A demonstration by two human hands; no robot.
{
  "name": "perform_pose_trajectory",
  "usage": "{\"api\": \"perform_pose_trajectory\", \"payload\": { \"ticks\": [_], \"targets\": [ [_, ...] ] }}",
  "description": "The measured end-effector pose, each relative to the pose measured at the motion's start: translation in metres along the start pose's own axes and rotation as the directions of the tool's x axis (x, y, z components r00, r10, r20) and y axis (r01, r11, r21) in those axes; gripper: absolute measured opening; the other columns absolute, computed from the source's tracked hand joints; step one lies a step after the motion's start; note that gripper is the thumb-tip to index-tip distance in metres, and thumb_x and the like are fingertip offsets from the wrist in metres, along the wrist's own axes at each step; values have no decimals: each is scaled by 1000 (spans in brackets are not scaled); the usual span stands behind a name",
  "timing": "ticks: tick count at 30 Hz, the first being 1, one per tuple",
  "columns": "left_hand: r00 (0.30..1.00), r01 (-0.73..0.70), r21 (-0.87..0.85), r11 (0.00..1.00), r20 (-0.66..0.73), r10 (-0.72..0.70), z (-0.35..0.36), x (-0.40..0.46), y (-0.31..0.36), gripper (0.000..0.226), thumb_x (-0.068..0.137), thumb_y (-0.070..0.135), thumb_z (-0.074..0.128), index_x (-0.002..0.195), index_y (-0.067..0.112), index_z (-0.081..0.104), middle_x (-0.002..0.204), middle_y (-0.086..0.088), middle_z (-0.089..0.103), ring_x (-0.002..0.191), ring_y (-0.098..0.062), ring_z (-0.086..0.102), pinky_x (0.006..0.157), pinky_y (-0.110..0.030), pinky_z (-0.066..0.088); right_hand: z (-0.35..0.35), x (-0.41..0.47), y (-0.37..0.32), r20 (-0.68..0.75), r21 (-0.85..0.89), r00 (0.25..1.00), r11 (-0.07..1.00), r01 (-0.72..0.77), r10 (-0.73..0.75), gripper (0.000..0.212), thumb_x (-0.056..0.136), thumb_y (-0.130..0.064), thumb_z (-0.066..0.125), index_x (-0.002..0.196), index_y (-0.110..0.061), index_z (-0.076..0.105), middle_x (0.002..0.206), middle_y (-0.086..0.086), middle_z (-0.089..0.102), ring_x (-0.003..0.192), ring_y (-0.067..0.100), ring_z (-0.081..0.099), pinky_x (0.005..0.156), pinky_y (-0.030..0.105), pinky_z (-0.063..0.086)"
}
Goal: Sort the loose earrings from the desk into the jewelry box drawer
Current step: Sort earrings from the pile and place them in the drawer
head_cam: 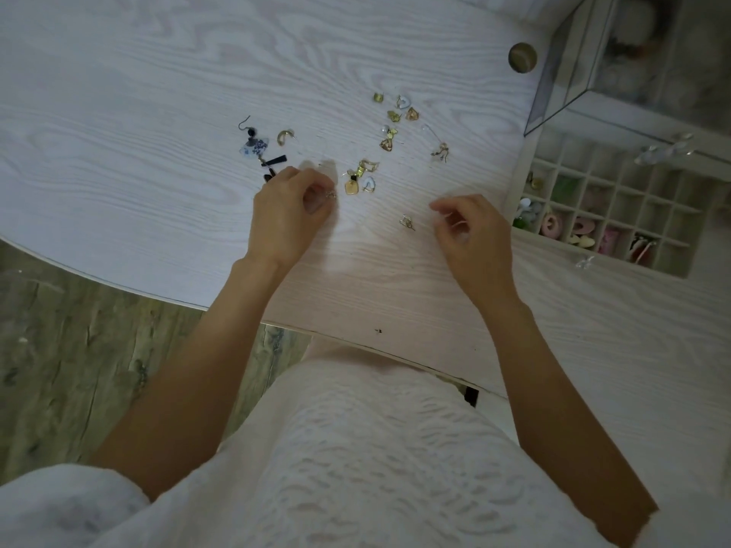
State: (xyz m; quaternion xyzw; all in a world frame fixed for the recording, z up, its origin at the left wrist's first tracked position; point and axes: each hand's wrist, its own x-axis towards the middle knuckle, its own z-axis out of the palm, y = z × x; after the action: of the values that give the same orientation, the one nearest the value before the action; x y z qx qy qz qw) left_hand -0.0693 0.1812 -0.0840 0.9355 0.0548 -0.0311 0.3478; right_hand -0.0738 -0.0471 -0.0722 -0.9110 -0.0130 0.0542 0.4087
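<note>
The pale wood-grain surface [158, 92] is carrying everything. The jewelry box drawer [617, 203], its small compartments partly filled, is sitting open at the surface's right edge. The left hand [288, 215] is pinching a small silvery earring [330, 195] in its fingertip grip, near the surface's middle. The right hand [474, 235] is hovering loosely curled, its grip holding nothing. Loose earrings [389, 124] are lying scattered toward the far edge, one small gold earring [407, 222] lying just beside the right hand.

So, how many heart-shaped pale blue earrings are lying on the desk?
2. One pale blue heart earring lies in the far cluster near the jewelry box; the other lies beside the yellow square earring, just right of the left hand. More may be hidden.
</note>
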Motion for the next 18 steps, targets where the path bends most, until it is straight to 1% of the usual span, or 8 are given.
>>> {"api": "perform_pose_trajectory", "payload": {
  "ticks": [1, 3, 5, 6, 9, 12, 15, 18],
  "targets": [
    [1000, 4, -3, 1000, 5, -4, -1, 1, 0, 15, 79, 10, 67, 94, 11, 69, 89, -8, 66, 77, -16, 59, 74, -28, 50, 3, 0, -1, 27, -28, 999, 999, -38, 39, 20, 83, -10, 65, 103, -10, 65, 95, 4, 60, 78, 11, 56, 74, 13, 45],
    [1000, 12, 6, 1000, 21, -12, -2, 3, 1, 12, 79, 11, 69, 91, 13, 70, 88, -7, 67, 74, -11, 58, 72, -23, 47, 15, 0, -4, 71, -65, 995, 996, -63, 68, 25, 79, -16, 71, 103, -11, 65, 90, 3, 58, 75, 11, 54, 75, 22, 48],
    [999, -3, 30, 1000, 44, 2, -1, 4, 5, 10, 80, 12, 68, 89, 14, 71, 86, -5, 68, 72, -9, 57, 70, -19, 44, 28, 1, -12, 60, -83, 998, 996, -31, 36, 19, 79, -11, 70, 97, -8, 67, 87, 6, 61, 73, 12, 55, 74, 31, 51],
    [997, -37, 44, 998, 67, 34, 1, 3, 9, 9, 80, 13, 68, 88, 14, 71, 85, -5, 69, 72, -12, 58, 69, -21, 46, 32, 1, -15, 51, -90, 998, 996, -20, 24, 15, 79, -9, 69, 94, -7, 67, 87, 7, 62, 73, 11, 54, 73, 32, 52],
    [974, -181, 122, 976, 160, 161, 12, -5, 25, 8, 82, 15, 66, 88, 13, 71, 85, -9, 68, 76, -25, 63, 68, -35, 51, 38, 2, -20, 41, -90, 999, 996, -20, 23, 15, 79, -7, 67, 94, -6, 66, 89, 7, 61, 72, 9, 52, 72, 27, 49],
    [959, -245, 137, 960, 181, 219, 24, -12, 37, 10, 83, 14, 65, 91, 11, 70, 86, -9, 69, 79, -27, 62, 65, -30, 44, 37, -1, -18, 36, -96, 999, 995, -16, 20, 21, 77, -6, 69, 98, -6, 65, 95, 7, 60, 74, 6, 50, 69, 10, 37],
    [975, -160, 27, 987, 158, 154, 28, -16, 37, 18, 80, 11, 68, 98, 14, 67, 87, -2, 70, 75, -15, 63, 68, -26, 48, 37, -7, -16, 35, -99, 999, 995, -16, 19, 23, 78, -4, 66, 100, -6, 64, 100, 7, 57, 69, 5, 48, 64, 2, 35],
    [990, -42, -72, 997, 128, 51, 27, -21, 36, 27, 78, 9, 70, 104, 15, 65, 89, 4, 69, 72, -7, 60, 71, -17, 48, 37, -10, -14, 37, -95, 999, 995, -25, 29, 27, 78, -2, 65, 104, -6, 64, 101, 6, 56, 71, 7, 49, 65, 4, 36]
  ]
}}
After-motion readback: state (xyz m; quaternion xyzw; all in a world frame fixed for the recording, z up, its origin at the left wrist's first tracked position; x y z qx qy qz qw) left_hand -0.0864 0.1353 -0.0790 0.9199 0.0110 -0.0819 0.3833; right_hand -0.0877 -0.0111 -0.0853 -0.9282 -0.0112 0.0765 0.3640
